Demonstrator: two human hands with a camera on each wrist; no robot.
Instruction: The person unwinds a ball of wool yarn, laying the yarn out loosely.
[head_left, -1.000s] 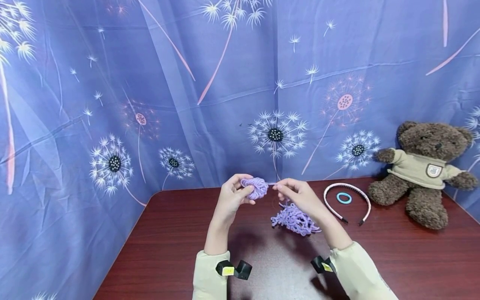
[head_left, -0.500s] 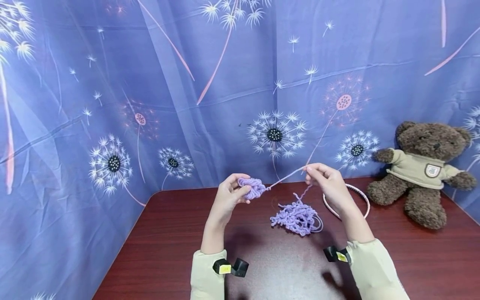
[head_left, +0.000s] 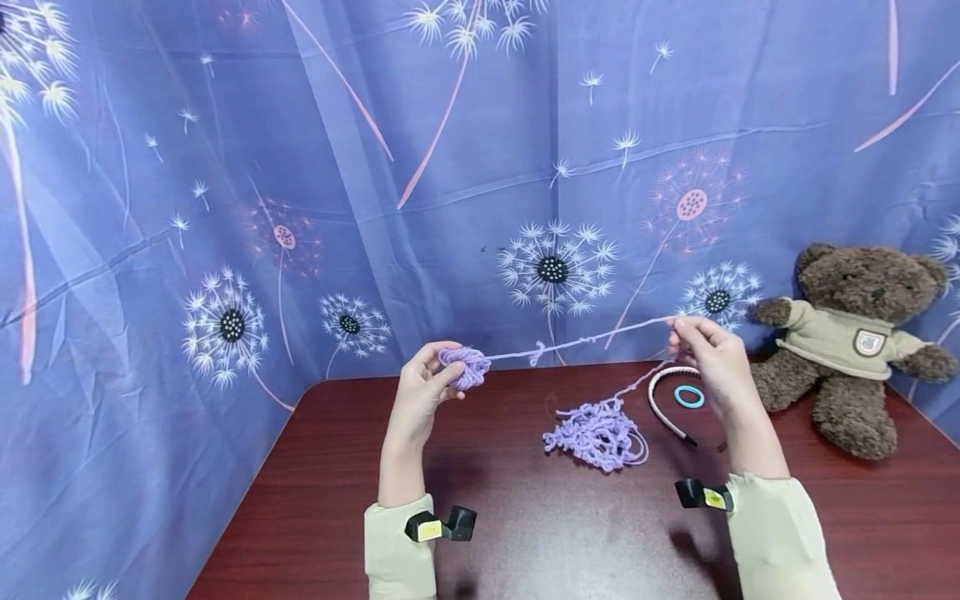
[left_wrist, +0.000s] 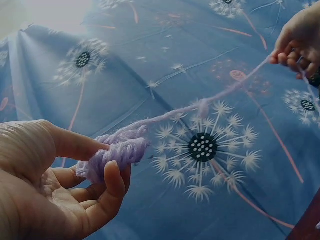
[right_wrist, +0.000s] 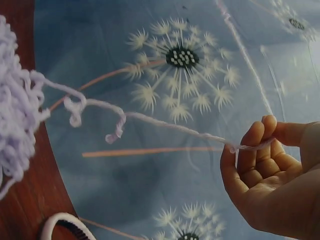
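Between thumb and fingers, my left hand (head_left: 420, 392) holds a small wound bundle of lilac yarn (head_left: 469, 367) above the table's back edge. A strand of yarn (head_left: 577, 342) runs taut from that bundle up to my right hand (head_left: 712, 358), which pinches it between thumb and fingertips. Small knots or loops show along the strand. In the right wrist view, the yarn (right_wrist: 175, 127) continues from the right fingers down to a loose tangled pile of lilac yarn (right_wrist: 15, 110). That pile (head_left: 596, 435) lies on the table below and between my hands.
A pale headband (head_left: 663, 408) and a turquoise ring (head_left: 688, 396) lie on the dark red table (head_left: 337, 483), partly behind my right arm. A brown teddy bear (head_left: 855, 342) in a beige top sits at the back right. A blue dandelion-print cloth (head_left: 450, 250) hangs behind.
My right hand has moved right and up, drawing out a longer strand of yarn. My left hand has shifted left with the bundle. A strand now rises from the pile to the right hand.
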